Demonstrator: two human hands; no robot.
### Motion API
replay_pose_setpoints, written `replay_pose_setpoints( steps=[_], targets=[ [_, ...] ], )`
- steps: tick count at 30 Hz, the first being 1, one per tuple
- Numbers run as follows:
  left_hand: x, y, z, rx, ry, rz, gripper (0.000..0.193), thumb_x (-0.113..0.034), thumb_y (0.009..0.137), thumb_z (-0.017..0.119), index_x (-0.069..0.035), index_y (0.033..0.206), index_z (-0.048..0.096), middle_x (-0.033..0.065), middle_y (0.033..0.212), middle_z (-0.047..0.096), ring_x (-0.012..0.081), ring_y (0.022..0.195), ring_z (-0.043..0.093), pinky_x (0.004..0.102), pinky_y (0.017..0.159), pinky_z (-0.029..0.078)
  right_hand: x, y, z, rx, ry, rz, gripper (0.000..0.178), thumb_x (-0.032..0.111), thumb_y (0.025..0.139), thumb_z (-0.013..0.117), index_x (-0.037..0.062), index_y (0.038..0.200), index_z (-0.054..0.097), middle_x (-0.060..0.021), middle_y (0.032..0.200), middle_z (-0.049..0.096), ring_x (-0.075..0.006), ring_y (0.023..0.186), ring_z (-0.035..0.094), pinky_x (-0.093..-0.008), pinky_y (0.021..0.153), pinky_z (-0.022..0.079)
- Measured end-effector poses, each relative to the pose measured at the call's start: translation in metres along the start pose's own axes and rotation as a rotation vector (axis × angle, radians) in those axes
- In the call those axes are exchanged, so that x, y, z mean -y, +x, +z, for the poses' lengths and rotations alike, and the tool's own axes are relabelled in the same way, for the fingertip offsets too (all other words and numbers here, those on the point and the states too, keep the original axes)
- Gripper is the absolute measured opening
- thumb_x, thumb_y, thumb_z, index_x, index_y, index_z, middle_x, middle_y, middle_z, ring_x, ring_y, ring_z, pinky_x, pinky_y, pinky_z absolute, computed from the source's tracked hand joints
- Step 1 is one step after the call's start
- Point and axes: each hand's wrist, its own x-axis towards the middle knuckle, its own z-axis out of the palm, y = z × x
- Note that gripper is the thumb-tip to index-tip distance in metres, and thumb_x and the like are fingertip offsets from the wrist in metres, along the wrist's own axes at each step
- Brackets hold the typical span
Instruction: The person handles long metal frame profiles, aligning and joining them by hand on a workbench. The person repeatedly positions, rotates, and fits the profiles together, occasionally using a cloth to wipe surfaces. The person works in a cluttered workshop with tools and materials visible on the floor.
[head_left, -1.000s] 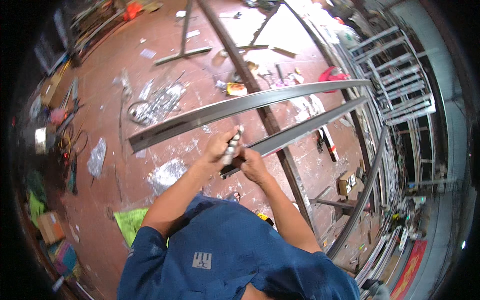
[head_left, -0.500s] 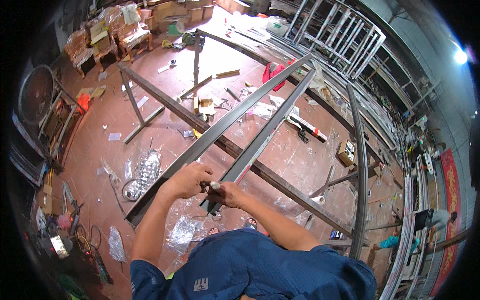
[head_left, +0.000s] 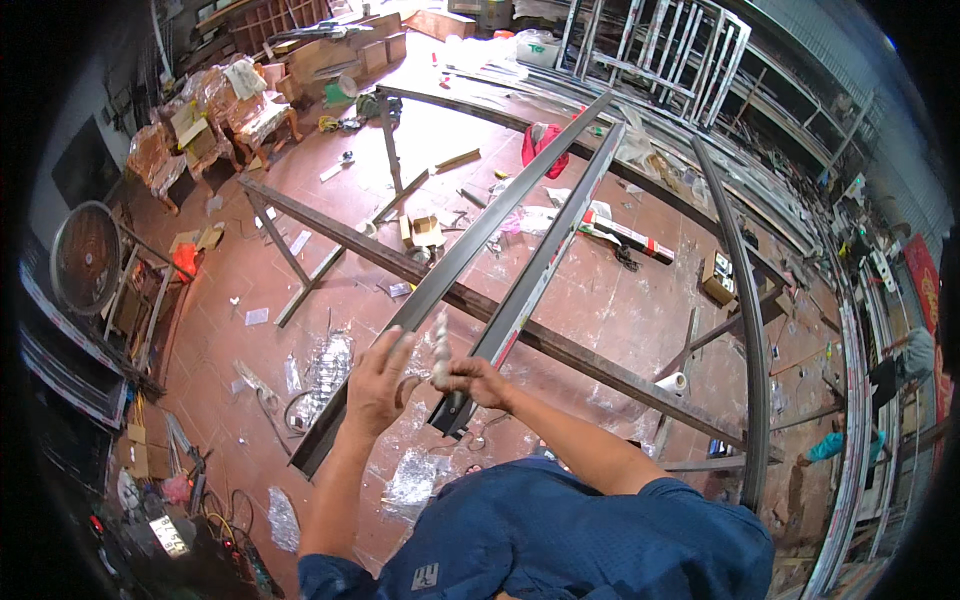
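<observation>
My right hand (head_left: 474, 383) is closed around the lower end of a pale, twisted, rope-like strip (head_left: 442, 345), whose exact kind I cannot make out. The strip sticks up from the fist. Just left of it is my left hand (head_left: 380, 385), its fingers stretched upward and slightly blurred. It is over the near part of a long dark metal profile (head_left: 455, 250). A second dark profile (head_left: 540, 265) runs alongside on the right, its near end below my right hand. Both slant away across a brown metal beam (head_left: 400, 264).
A third dark bar (head_left: 742, 270) lies across the stand on the right. Plastic wrap (head_left: 328, 375), an open carton (head_left: 422, 232) and offcuts litter the tiled floor. A round fan (head_left: 88, 258) and wrapped chairs (head_left: 245, 110) stand left. Another person (head_left: 890, 385) is at far right.
My left hand has come away from the right one, and its fingers have straightened. The pale strip now shows as a longer, upright length above my right fist. The view has shifted.
</observation>
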Motion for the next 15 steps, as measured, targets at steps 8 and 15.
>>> replay_pose_setpoints(
  steps=[8, 15],
  targets=[
    [-0.013, -0.047, 0.032, 0.265, -0.612, -0.959, 0.075, -0.014, 0.091, 0.083, -0.003, 0.157, 0.049, 0.0271, 0.136, 0.066, 0.0336, 0.121, 0.069, 0.0422, 0.094, 0.059, 0.052, -0.069, -0.016, -0.547, -0.059, -0.045, 0.027, 0.028, 0.103, 0.074, 0.0042, 0.095, 0.065, -0.0001, 0.079, 0.065, -0.0103, 0.067, 0.063, -0.0288, 0.059, 0.053],
    [-0.064, -0.061, 0.076, 0.602, -0.141, -0.428, 0.093, -0.025, 0.087, 0.087, -0.003, 0.163, 0.038, 0.0285, 0.144, 0.057, 0.0451, 0.117, 0.067, 0.0478, 0.098, 0.056, 0.004, -0.233, -0.058, -0.814, -0.542, 0.273, 0.032, 0.031, 0.103, 0.071, 0.0038, 0.089, 0.063, 0.0003, 0.073, 0.056, -0.0084, 0.065, 0.053, -0.0301, 0.058, 0.044]
  ],
)
